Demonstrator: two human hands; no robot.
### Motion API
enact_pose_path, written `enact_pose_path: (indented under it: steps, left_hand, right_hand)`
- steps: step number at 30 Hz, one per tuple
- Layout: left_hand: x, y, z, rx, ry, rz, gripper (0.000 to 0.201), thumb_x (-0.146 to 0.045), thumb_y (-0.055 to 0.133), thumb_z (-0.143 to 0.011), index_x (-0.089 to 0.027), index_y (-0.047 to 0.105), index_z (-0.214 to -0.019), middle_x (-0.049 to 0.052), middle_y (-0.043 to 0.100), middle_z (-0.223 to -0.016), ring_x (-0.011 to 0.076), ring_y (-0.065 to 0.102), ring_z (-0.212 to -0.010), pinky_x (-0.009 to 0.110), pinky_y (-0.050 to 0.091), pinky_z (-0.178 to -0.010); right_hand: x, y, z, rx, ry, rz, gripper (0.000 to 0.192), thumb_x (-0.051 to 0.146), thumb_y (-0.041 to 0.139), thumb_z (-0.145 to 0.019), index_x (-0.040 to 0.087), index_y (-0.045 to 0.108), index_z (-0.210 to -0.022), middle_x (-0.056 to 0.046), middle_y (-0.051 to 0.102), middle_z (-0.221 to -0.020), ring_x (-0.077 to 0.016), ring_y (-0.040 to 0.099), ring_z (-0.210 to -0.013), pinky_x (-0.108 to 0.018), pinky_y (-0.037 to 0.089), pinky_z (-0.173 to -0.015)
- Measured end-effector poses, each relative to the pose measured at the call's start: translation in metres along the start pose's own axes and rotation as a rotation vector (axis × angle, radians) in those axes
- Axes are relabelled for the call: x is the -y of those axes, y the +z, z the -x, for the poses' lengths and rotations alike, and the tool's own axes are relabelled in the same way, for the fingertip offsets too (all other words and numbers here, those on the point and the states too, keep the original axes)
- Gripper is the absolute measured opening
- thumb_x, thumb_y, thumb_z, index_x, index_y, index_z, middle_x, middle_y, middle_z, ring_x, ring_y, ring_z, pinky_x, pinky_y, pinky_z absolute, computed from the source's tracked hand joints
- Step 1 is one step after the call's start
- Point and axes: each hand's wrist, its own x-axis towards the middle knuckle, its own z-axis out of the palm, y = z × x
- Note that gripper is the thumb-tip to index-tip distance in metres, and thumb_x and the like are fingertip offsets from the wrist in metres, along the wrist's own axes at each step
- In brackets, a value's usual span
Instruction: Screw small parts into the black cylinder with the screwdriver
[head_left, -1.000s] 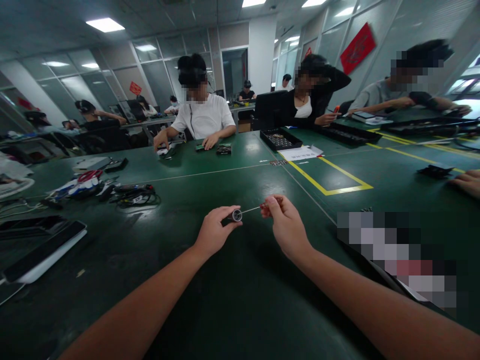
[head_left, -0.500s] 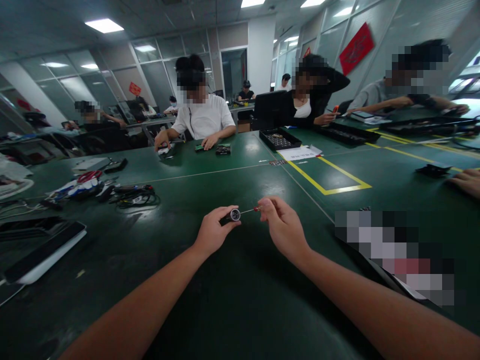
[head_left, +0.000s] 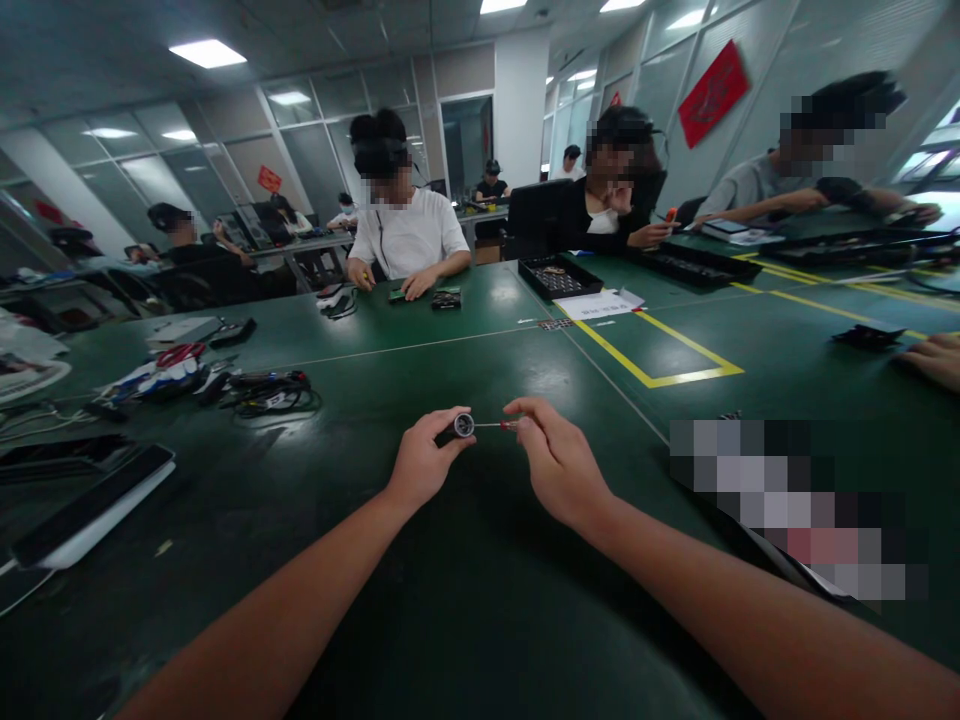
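Between the fingers and thumb of my left hand (head_left: 424, 460) is a small dark cylinder (head_left: 464, 425), its round silver-rimmed end facing me. My right hand (head_left: 562, 460) holds a screwdriver (head_left: 491, 425) by its red handle. The thin metal shaft lies level and points left, its tip at the right side of the cylinder's rim. Whether the tip sits in a screw is too small to tell. Both hands are above the green table (head_left: 480, 620).
Bundled cables (head_left: 274, 395) and a white-edged black device (head_left: 105, 505) lie on the left. A black parts tray (head_left: 562, 278) and paper sheet (head_left: 600, 305) are further back. Co-workers sit across the table, one in a white shirt (head_left: 409, 235). Another person's hand (head_left: 934, 358) rests at far right.
My left hand with the cylinder has shifted slightly left. My right index finger has lifted and stretched along the screwdriver, whose shaft is now more level. The white-shirted co-worker's hand moved right.
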Motion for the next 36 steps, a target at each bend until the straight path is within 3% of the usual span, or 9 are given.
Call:
enact_pose_path:
  steps: [4,7,12,15,22,25,28,32,36]
  left_hand:
    - [-0.001,0.0,0.0,-0.003,-0.004,-0.013,0.038,-0.017,0.078,-0.083,-0.026,0.071,-0.12,0.005,0.071,-0.12,0.0247,0.064,-0.115,0.045,0.047,-0.107]
    - [-0.001,0.0,0.0,-0.001,0.005,-0.011,0.039,-0.016,0.078,-0.083,-0.026,0.071,-0.12,0.005,0.071,-0.121,0.0245,0.064,-0.115,0.045,0.047,-0.107]
    - [-0.002,-0.001,0.001,0.01,0.007,-0.019,0.039,-0.017,0.077,-0.083,-0.027,0.071,-0.121,0.005,0.071,-0.122,0.0248,0.064,-0.116,0.046,0.046,-0.107]
    - [-0.003,-0.001,0.001,0.007,-0.015,-0.024,0.039,-0.017,0.077,-0.084,-0.027,0.07,-0.121,0.005,0.07,-0.122,0.025,0.063,-0.117,0.047,0.046,-0.108]
    - [-0.002,-0.001,0.001,0.019,0.019,-0.029,0.039,-0.019,0.077,-0.083,-0.027,0.071,-0.121,0.005,0.071,-0.12,0.0252,0.064,-0.115,0.047,0.047,-0.107]
    - [-0.001,0.0,0.001,0.011,0.013,-0.026,0.039,-0.019,0.077,-0.083,-0.027,0.07,-0.121,0.005,0.071,-0.121,0.0252,0.064,-0.116,0.047,0.047,-0.108]
    - [-0.001,0.0,0.001,0.004,-0.003,-0.027,0.039,-0.018,0.076,-0.084,-0.026,0.07,-0.122,0.005,0.071,-0.122,0.0248,0.064,-0.116,0.046,0.046,-0.108]
    - [-0.007,-0.001,0.001,0.022,0.04,-0.079,0.038,-0.018,0.077,-0.084,-0.026,0.07,-0.121,0.006,0.072,-0.12,0.025,0.065,-0.114,0.046,0.048,-0.104]
    - [-0.013,-0.004,0.0,0.036,0.166,-0.217,0.034,-0.019,0.077,-0.085,-0.027,0.07,-0.118,0.005,0.073,-0.117,0.0258,0.065,-0.112,0.048,0.046,-0.103]
  right_hand:
    - [-0.001,0.001,-0.002,-0.002,0.016,0.034,0.031,0.04,0.036,-0.104,0.025,0.064,-0.104,0.0,0.065,-0.074,-0.0195,0.061,-0.064,-0.032,0.039,-0.06]
    - [-0.001,0.002,-0.003,-0.007,-0.013,0.069,0.038,0.044,0.034,-0.105,0.026,0.067,-0.098,-0.002,0.07,-0.078,-0.0211,0.066,-0.069,-0.032,0.041,-0.063]
    - [-0.003,0.004,-0.001,-0.02,-0.024,0.095,0.032,0.036,0.037,-0.103,0.025,0.06,-0.122,-0.003,0.071,-0.083,-0.0223,0.067,-0.071,-0.034,0.045,-0.067]
    - [-0.003,0.003,0.0,0.001,-0.021,0.056,0.031,0.032,0.037,-0.102,0.024,0.054,-0.128,-0.002,0.068,-0.081,-0.0219,0.066,-0.071,-0.034,0.046,-0.068]
    - [0.001,0.002,0.0,0.011,-0.023,0.089,0.028,0.04,0.034,-0.105,0.026,0.058,-0.111,0.0,0.064,-0.075,-0.0201,0.062,-0.064,-0.034,0.041,-0.063]
    - [0.001,0.004,0.001,0.005,-0.022,0.043,0.022,0.033,0.038,-0.102,0.025,0.053,-0.117,0.0,0.063,-0.079,-0.021,0.064,-0.07,-0.035,0.044,-0.067]
    - [0.0,0.005,0.001,-0.047,0.005,-0.057,0.014,0.031,0.046,-0.099,0.024,0.052,-0.108,-0.003,0.065,-0.086,-0.0215,0.064,-0.08,-0.035,0.046,-0.073]
    - [-0.005,0.008,-0.006,-0.122,0.114,-0.28,0.017,0.04,0.054,-0.096,0.024,0.058,-0.094,-0.003,0.066,-0.084,-0.0208,0.063,-0.079,-0.036,0.049,-0.075]
    - [-0.015,0.011,-0.016,-0.241,0.438,-0.645,0.031,0.051,0.05,-0.094,0.024,0.06,-0.084,-0.002,0.062,-0.074,-0.0195,0.06,-0.066,-0.036,0.052,-0.064]
